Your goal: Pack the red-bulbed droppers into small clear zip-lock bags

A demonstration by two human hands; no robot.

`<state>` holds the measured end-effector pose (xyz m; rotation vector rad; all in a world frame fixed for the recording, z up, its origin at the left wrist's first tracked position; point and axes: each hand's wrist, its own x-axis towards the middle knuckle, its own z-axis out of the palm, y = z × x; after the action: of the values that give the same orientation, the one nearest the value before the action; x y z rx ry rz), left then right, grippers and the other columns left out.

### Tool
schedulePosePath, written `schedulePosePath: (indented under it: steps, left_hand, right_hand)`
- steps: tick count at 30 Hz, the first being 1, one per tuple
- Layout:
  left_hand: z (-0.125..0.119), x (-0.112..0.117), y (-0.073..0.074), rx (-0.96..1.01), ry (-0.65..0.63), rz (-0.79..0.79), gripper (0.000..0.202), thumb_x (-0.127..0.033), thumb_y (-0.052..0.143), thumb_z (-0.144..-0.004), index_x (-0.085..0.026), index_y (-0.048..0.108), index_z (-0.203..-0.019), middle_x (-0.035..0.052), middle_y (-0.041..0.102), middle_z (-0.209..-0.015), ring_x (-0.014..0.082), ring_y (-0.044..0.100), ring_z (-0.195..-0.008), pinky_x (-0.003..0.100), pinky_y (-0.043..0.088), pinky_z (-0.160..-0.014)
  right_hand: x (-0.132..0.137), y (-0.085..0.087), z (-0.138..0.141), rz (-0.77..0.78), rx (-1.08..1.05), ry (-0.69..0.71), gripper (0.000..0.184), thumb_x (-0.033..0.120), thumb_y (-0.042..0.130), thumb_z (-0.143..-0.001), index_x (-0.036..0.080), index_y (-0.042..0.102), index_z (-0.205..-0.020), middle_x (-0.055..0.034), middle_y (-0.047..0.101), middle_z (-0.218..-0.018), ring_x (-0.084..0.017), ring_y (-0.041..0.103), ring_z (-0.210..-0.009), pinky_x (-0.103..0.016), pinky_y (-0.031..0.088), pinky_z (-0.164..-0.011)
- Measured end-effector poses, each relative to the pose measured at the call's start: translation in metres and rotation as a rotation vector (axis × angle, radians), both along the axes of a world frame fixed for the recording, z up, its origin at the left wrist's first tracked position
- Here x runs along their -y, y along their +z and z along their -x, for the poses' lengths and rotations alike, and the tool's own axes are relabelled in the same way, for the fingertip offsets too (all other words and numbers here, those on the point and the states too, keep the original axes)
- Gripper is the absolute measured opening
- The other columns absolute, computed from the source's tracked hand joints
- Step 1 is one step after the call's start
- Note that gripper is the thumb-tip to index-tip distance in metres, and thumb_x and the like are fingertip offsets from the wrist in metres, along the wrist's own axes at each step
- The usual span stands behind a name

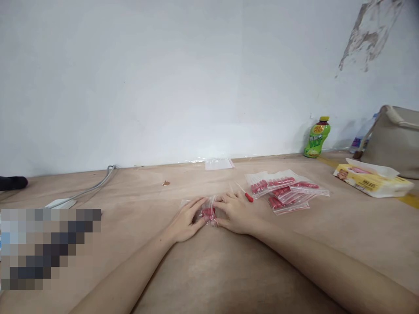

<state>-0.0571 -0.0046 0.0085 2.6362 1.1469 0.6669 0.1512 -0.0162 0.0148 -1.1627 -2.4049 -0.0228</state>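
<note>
A small clear zip bag (208, 212) with red pieces inside lies on the wooden tabletop between my hands. My left hand (187, 221) grips its left side, thumb and fingers closed on the plastic. On the right side, my right hand (238, 213) pinches the bag's edge with thumb and forefinger. Just beyond my right hand lies a dropper (248, 197) with a red bulb and a thin clear tube. To the right is a loose pile of zip bags (291, 207), each holding red bulb-like pieces. My fingers partly cover the bag between them.
A flat plastic bag or packet (218, 164) lies by the wall. At right stand a green bottle (316, 138), a yellow tissue pack (369, 181) and a beige bag (393, 141). A grey cable (98, 185) runs along the left, near a blurred-out area.
</note>
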Motion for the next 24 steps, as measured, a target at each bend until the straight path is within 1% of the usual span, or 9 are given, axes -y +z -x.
schedulePosePath:
  steps: [3, 7, 9, 11, 13, 15, 19, 21, 24]
  left_hand:
    - [0.000, 0.000, 0.001, 0.003, -0.010, -0.004, 0.049, -0.036, 0.043, -0.086, -0.021, 0.033, -0.132, 0.0066, 0.041, -0.133, 0.0219, 0.039, -0.121, 0.038, 0.034, -0.101]
    - [-0.001, 0.000, 0.001, -0.015, -0.023, -0.010, 0.050, -0.037, 0.044, -0.085, -0.021, 0.033, -0.131, 0.0074, 0.040, -0.133, 0.0214, 0.039, -0.121, 0.037, 0.033, -0.102]
    - [-0.001, 0.000, 0.001, -0.022, -0.028, -0.014, 0.053, -0.038, 0.045, -0.084, -0.020, 0.032, -0.132, 0.0079, 0.039, -0.134, 0.0217, 0.038, -0.121, 0.038, 0.033, -0.102]
    - [-0.001, -0.001, 0.001, -0.035, -0.023, -0.009, 0.055, -0.039, 0.047, -0.083, -0.019, 0.032, -0.132, 0.0090, 0.038, -0.135, 0.0226, 0.037, -0.122, 0.038, 0.032, -0.103]
    - [0.000, -0.001, 0.001, -0.056, -0.013, 0.005, 0.058, -0.041, 0.048, -0.082, -0.019, 0.031, -0.133, 0.0099, 0.035, -0.137, 0.0238, 0.035, -0.124, 0.039, 0.030, -0.103]
    - [0.000, -0.001, 0.001, -0.093, -0.013, 0.023, 0.061, -0.045, 0.047, -0.082, -0.020, 0.028, -0.134, 0.0101, 0.031, -0.139, 0.0251, 0.032, -0.126, 0.040, 0.030, -0.103]
    - [0.000, -0.003, 0.001, -0.209, -0.071, 0.044, 0.063, -0.049, 0.040, -0.084, -0.021, 0.023, -0.137, 0.0092, 0.025, -0.142, 0.0260, 0.026, -0.129, 0.043, 0.025, -0.105]
    - [-0.001, -0.003, 0.001, -0.245, -0.106, 0.033, 0.063, -0.050, 0.038, -0.085, -0.021, 0.022, -0.137, 0.0089, 0.025, -0.143, 0.0258, 0.024, -0.130, 0.044, 0.022, -0.106]
    - [-0.002, -0.004, 0.001, -0.265, -0.117, 0.020, 0.063, -0.050, 0.038, -0.085, -0.022, 0.019, -0.138, 0.0077, 0.023, -0.143, 0.0255, 0.022, -0.130, 0.044, 0.020, -0.106]
  right_hand:
    - [-0.003, 0.000, 0.004, 0.065, -0.036, 0.025, 0.034, 0.049, 0.058, -0.073, 0.022, 0.059, -0.095, -0.0049, 0.058, -0.102, -0.023, 0.046, -0.097, -0.037, 0.027, -0.079]
    - [-0.010, -0.003, 0.008, 0.194, -0.145, 0.053, 0.028, 0.039, 0.064, -0.070, 0.019, 0.057, -0.088, -0.0046, 0.059, -0.096, -0.022, 0.048, -0.095, -0.036, 0.032, -0.081]
    - [-0.013, -0.005, 0.009, 0.211, -0.199, 0.087, 0.023, 0.034, 0.063, -0.070, 0.018, 0.055, -0.085, -0.0044, 0.059, -0.092, -0.021, 0.049, -0.091, -0.034, 0.035, -0.078]
    - [-0.015, -0.008, 0.008, 0.184, -0.233, 0.156, 0.019, 0.029, 0.060, -0.072, 0.017, 0.054, -0.085, -0.0044, 0.058, -0.090, -0.019, 0.050, -0.087, -0.032, 0.037, -0.077]
    - [-0.014, -0.009, 0.007, 0.171, -0.252, 0.219, 0.016, 0.024, 0.058, -0.072, 0.016, 0.053, -0.085, -0.0042, 0.058, -0.088, -0.016, 0.050, -0.082, -0.029, 0.039, -0.073]
    - [-0.012, -0.008, 0.005, 0.213, -0.265, 0.246, 0.016, 0.020, 0.057, -0.070, 0.016, 0.052, -0.085, -0.0024, 0.058, -0.083, -0.013, 0.051, -0.074, -0.025, 0.040, -0.067]
    - [-0.007, -0.002, 0.003, 0.335, -0.257, 0.207, 0.017, 0.020, 0.059, -0.065, 0.018, 0.052, -0.081, 0.0022, 0.058, -0.073, -0.010, 0.051, -0.062, -0.020, 0.038, -0.056]
    - [-0.004, 0.001, 0.003, 0.317, -0.238, 0.176, 0.018, 0.020, 0.060, -0.064, 0.018, 0.053, -0.081, 0.0024, 0.058, -0.072, -0.011, 0.052, -0.063, -0.021, 0.038, -0.056]
    - [-0.002, 0.002, 0.004, 0.171, -0.206, 0.123, 0.016, 0.018, 0.057, -0.066, 0.017, 0.055, -0.082, -0.0001, 0.058, -0.077, -0.012, 0.052, -0.069, -0.023, 0.038, -0.063]
